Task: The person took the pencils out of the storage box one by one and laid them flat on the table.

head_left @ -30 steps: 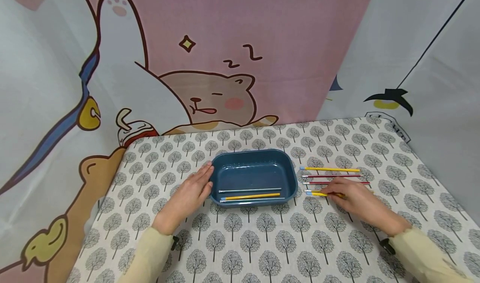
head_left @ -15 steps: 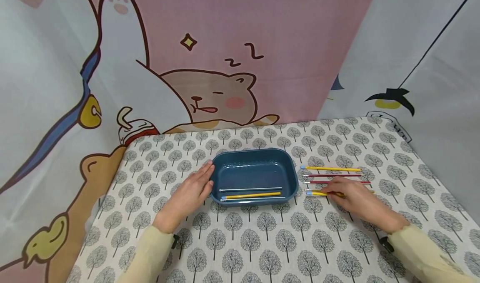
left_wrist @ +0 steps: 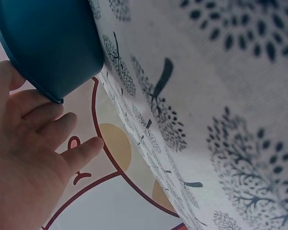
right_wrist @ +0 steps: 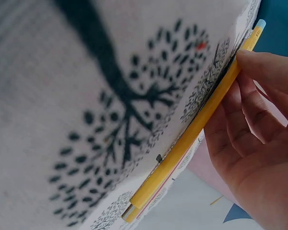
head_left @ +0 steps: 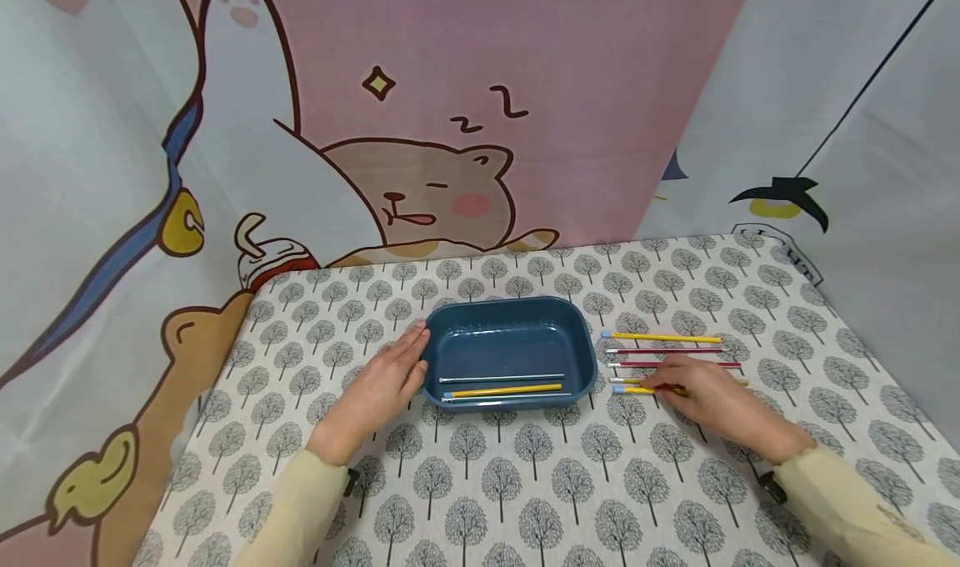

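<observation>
A dark blue rectangular tray (head_left: 498, 350) sits on the table. My left hand (head_left: 378, 396) rests against its left side, fingers fairly straight along the rim; the left wrist view has the fingertips touching the tray wall (left_wrist: 53, 43). Right of the tray, my right hand (head_left: 701, 392) pinches a yellow pencil (head_left: 636, 390) with a light blue end. In the right wrist view, thumb and fingers hold this pencil (right_wrist: 182, 143) low at the cloth. Just behind it lies a thin gold-coloured pencil (head_left: 625, 380), partly hidden by the hand.
Inside the tray lie a yellow pencil (head_left: 517, 390) and two thin grey-blue pencils (head_left: 502, 379). Beyond my right hand are two dark red pencils (head_left: 663, 351) and another yellow pencil (head_left: 667, 338), roughly parallel. A tree-patterned cloth (head_left: 502, 484) covers the table; a cartoon curtain (head_left: 600, 92) hangs behind.
The pinched yellow pencil has shifted slightly toward the near side, widening its gap from the gold-coloured one. My left hand stays against the tray.
</observation>
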`<state>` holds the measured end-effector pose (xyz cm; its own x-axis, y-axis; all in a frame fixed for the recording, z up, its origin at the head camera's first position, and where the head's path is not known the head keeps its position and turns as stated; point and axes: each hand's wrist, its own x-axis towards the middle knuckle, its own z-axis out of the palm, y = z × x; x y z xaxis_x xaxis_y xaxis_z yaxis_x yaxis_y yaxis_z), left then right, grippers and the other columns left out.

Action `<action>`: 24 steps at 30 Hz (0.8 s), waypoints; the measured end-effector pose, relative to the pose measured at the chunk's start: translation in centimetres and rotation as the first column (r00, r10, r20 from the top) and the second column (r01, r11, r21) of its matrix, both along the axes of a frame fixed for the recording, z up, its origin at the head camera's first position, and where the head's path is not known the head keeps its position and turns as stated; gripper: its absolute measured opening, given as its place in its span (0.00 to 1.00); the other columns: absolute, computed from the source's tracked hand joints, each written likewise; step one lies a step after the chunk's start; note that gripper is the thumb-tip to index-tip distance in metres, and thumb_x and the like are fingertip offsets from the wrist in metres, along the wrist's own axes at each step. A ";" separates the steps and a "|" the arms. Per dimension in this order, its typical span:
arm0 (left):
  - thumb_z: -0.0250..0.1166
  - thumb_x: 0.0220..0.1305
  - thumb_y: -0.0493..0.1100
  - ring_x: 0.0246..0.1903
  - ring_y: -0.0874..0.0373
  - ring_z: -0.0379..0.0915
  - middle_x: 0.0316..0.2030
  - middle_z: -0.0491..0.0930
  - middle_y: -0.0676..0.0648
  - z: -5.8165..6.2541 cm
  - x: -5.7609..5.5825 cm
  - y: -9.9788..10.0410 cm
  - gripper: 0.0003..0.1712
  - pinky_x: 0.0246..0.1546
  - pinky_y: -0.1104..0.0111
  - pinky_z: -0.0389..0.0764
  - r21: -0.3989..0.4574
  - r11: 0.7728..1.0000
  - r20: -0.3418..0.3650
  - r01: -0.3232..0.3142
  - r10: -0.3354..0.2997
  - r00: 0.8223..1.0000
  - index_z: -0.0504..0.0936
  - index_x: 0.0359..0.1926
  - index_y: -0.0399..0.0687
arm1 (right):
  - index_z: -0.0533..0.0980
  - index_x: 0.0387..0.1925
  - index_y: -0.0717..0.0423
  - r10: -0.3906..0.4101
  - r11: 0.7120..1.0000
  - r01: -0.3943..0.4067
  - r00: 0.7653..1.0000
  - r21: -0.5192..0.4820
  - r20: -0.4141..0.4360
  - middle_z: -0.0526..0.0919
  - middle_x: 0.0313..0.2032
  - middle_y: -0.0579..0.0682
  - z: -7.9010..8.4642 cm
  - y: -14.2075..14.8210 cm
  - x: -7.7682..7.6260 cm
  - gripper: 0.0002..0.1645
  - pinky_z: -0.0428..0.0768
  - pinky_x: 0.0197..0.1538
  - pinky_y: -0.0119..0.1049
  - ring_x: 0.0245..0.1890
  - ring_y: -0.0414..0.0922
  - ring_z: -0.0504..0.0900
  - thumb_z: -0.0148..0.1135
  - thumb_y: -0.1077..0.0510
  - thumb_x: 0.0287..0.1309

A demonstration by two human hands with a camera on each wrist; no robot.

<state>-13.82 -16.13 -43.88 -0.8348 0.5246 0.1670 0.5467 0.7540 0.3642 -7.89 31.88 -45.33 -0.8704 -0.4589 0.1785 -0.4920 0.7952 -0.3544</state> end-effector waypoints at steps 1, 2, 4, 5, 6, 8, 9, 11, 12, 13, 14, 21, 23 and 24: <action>0.53 0.81 0.46 0.75 0.43 0.59 0.77 0.60 0.39 0.0 0.0 0.0 0.30 0.72 0.42 0.65 0.001 1.000 0.000 0.000 0.000 1.000 0.65 0.76 0.35 | 0.89 0.44 0.50 0.001 1.000 -0.001 1.000 0.003 0.004 0.85 0.42 0.43 0.0 0.0 0.0 0.16 0.87 0.40 0.40 0.39 0.42 0.84 0.77 0.67 0.53; 0.53 0.81 0.46 0.75 0.43 0.60 0.77 0.60 0.39 0.0 0.0 0.0 0.30 0.72 0.42 0.65 0.002 1.000 -0.001 0.000 0.000 1.000 0.66 0.76 0.35 | 0.89 0.43 0.50 0.001 1.000 -0.001 1.000 0.004 0.009 0.86 0.42 0.43 0.0 0.0 -0.1 0.16 0.87 0.40 0.40 0.39 0.42 0.84 0.77 0.67 0.53; 0.53 0.81 0.46 0.75 0.43 0.60 0.77 0.60 0.40 0.0 0.0 0.0 0.30 0.72 0.42 0.65 0.001 1.000 -0.001 0.000 0.000 1.000 0.66 0.76 0.36 | 0.89 0.43 0.50 0.002 1.000 -0.002 1.000 0.004 0.011 0.86 0.41 0.43 -0.1 -0.1 -0.1 0.16 0.87 0.39 0.39 0.38 0.41 0.84 0.77 0.67 0.53; 0.53 0.81 0.46 0.75 0.43 0.60 0.77 0.60 0.40 0.0 0.0 0.0 0.30 0.72 0.42 0.65 0.001 1.000 -0.003 0.002 -0.002 1.000 0.66 0.76 0.36 | 0.89 0.43 0.50 -0.001 1.000 0.001 1.000 0.004 0.011 0.86 0.41 0.42 -0.2 -0.1 -0.1 0.16 0.87 0.39 0.38 0.38 0.41 0.84 0.77 0.67 0.52; 0.53 0.81 0.46 0.75 0.43 0.60 0.77 0.60 0.40 0.0 0.0 0.0 0.30 0.72 0.42 0.65 0.001 1.000 -0.003 0.003 -0.003 1.000 0.66 0.76 0.36 | 0.89 0.43 0.50 -0.002 1.000 0.002 1.000 0.003 0.009 0.86 0.40 0.42 -0.2 0.0 -0.1 0.16 0.87 0.38 0.37 0.37 0.40 0.83 0.78 0.67 0.52; 0.54 0.81 0.46 0.75 0.43 0.60 0.77 0.60 0.40 -0.1 0.0 0.0 0.30 0.72 0.42 0.65 0.001 1.000 -0.006 0.005 -0.005 1.000 0.65 0.76 0.36 | 0.89 0.42 0.50 -0.008 1.000 0.008 1.000 0.000 0.008 0.86 0.40 0.42 -0.3 0.0 -0.1 0.16 0.86 0.37 0.35 0.36 0.38 0.83 0.78 0.67 0.51; 0.54 0.81 0.46 0.75 0.43 0.60 0.77 0.60 0.40 -0.2 0.0 0.0 0.30 0.72 0.42 0.65 0.001 1.000 -0.008 0.006 -0.006 1.000 0.66 0.76 0.36 | 0.90 0.42 0.50 -0.010 1.000 0.010 1.000 0.002 0.006 0.85 0.40 0.41 -0.4 0.0 -0.1 0.16 0.86 0.37 0.35 0.36 0.38 0.82 0.78 0.67 0.51; 0.55 0.80 0.45 0.75 0.43 0.60 0.77 0.60 0.40 -0.2 0.0 0.0 0.30 0.72 0.42 0.65 0.003 1.000 -0.011 0.006 -0.006 1.000 0.66 0.76 0.36 | 0.90 0.42 0.50 -0.015 1.000 0.015 1.000 0.009 0.007 0.85 0.39 0.41 -0.4 0.0 -0.1 0.16 0.86 0.37 0.35 0.36 0.38 0.82 0.79 0.67 0.50; 0.55 0.80 0.45 0.75 0.43 0.60 0.77 0.60 0.40 -0.3 0.0 0.0 0.30 0.72 0.42 0.65 0.003 1.000 -0.014 0.005 -0.005 1.000 0.66 0.76 0.36 | 0.90 0.42 0.50 -0.016 1.000 0.016 1.000 0.013 0.008 0.85 0.40 0.41 -0.4 -0.1 -0.1 0.16 0.87 0.38 0.35 0.36 0.38 0.82 0.79 0.67 0.50; 0.55 0.80 0.44 0.75 0.43 0.60 0.77 0.60 0.40 -0.3 0.0 0.0 0.30 0.72 0.42 0.65 0.004 1.000 -0.015 0.004 -0.004 1.000 0.66 0.76 0.36 | 0.90 0.42 0.50 -0.017 1.000 0.017 1.000 0.016 0.011 0.85 0.39 0.41 -0.4 -0.1 -0.1 0.16 0.87 0.38 0.36 0.36 0.38 0.83 0.78 0.67 0.51; 0.56 0.80 0.44 0.75 0.43 0.60 0.77 0.60 0.40 -0.3 0.0 0.0 0.30 0.72 0.42 0.65 0.004 1.000 -0.019 0.004 -0.004 1.000 0.66 0.76 0.36 | 0.89 0.42 0.50 -0.017 1.000 0.017 1.000 0.020 0.015 0.85 0.40 0.41 -0.3 -0.1 -0.1 0.16 0.87 0.38 0.37 0.37 0.39 0.83 0.78 0.67 0.51; 0.56 0.79 0.44 0.74 0.43 0.61 0.77 0.60 0.40 -0.2 0.0 0.0 0.30 0.72 0.42 0.66 0.009 1.000 -0.022 0.007 -0.007 1.000 0.66 0.76 0.36 | 0.89 0.42 0.49 -0.024 0.999 0.023 1.000 0.034 0.009 0.86 0.41 0.41 -0.3 -0.1 0.0 0.16 0.88 0.42 0.40 0.39 0.41 0.84 0.78 0.67 0.51; 0.56 0.80 0.44 0.74 0.43 0.61 0.77 0.60 0.39 -0.2 0.0 0.0 0.31 0.72 0.42 0.66 0.009 1.000 -0.022 0.008 -0.008 1.000 0.66 0.76 0.35 | 0.89 0.42 0.49 -0.023 0.999 0.023 1.000 0.035 0.000 0.86 0.40 0.41 -0.4 -0.1 0.0 0.16 0.88 0.42 0.40 0.39 0.41 0.84 0.78 0.67 0.51; 0.56 0.79 0.44 0.74 0.43 0.61 0.77 0.60 0.39 -0.2 0.0 0.0 0.30 0.72 0.42 0.66 0.010 1.000 -0.022 0.008 -0.007 1.000 0.66 0.75 0.35 | 0.90 0.41 0.49 -0.025 0.999 0.025 1.000 0.036 -0.004 0.85 0.40 0.40 -0.4 -0.1 0.0 0.16 0.88 0.41 0.39 0.38 0.40 0.84 0.78 0.67 0.50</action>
